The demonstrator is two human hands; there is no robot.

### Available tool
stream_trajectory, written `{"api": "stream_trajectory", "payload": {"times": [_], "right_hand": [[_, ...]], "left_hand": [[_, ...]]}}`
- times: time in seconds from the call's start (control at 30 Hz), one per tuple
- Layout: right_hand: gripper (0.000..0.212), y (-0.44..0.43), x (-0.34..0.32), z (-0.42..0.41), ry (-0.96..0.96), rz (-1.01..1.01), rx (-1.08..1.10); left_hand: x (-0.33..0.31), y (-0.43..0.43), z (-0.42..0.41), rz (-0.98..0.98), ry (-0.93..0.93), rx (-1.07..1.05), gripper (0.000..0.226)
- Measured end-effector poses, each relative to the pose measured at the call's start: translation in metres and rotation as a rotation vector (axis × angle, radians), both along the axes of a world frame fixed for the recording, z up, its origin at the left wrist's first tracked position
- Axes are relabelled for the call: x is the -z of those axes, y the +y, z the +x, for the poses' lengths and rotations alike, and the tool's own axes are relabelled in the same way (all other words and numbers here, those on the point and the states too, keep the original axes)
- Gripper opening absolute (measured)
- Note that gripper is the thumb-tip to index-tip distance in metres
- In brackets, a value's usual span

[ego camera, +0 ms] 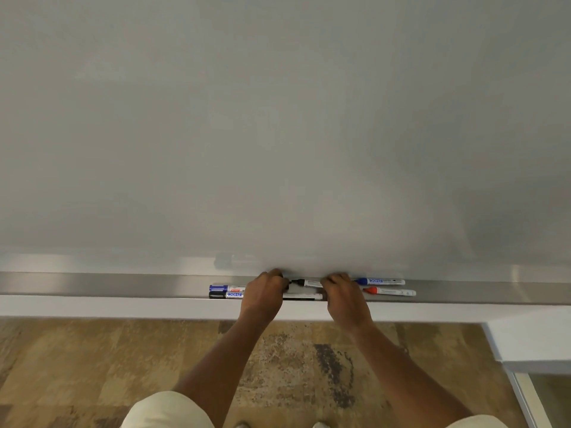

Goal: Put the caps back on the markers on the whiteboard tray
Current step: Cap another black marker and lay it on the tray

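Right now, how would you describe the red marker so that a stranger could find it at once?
Look along the metal tray under the whiteboard, to the right of the person's right hand. Two markers lie there; the red marker is the nearer one, with a red tip end, while the blue marker lies behind it.

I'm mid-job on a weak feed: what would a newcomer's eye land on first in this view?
Two bare hands meeting at the middle of the tray: the right hand holds a black marker with its tip bare, and the left hand is closed right at that tip, apparently on its cap. Next, the loose markers: a blue marker and a red marker lie uncapped to the right, with two capped ones at left. Above is a blank whiteboard.
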State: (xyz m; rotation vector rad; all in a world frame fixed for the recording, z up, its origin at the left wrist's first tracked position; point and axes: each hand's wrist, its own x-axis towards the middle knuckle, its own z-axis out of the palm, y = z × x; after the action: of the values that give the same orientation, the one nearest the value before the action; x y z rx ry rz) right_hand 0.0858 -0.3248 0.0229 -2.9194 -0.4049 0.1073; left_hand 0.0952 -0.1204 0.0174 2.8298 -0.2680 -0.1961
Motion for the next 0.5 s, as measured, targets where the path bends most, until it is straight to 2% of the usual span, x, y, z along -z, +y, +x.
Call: {"api": "stream_trajectory", "payload": {"times": [0.3, 0.5], "right_hand": [[0.018, 0.0009, 0.0005, 0.0011, 0.029, -0.018, 0.038], [0.028, -0.0038, -0.0031, -0.0026, -0.029, 0.019, 0.049]], "left_hand": [[0.006, -0.0002, 0.0025, -0.048, 0.072, -0.119, 0.023], [0.0028, 0.0043, 0.0065, -0.13, 0.038, -0.108, 0.016]]}}
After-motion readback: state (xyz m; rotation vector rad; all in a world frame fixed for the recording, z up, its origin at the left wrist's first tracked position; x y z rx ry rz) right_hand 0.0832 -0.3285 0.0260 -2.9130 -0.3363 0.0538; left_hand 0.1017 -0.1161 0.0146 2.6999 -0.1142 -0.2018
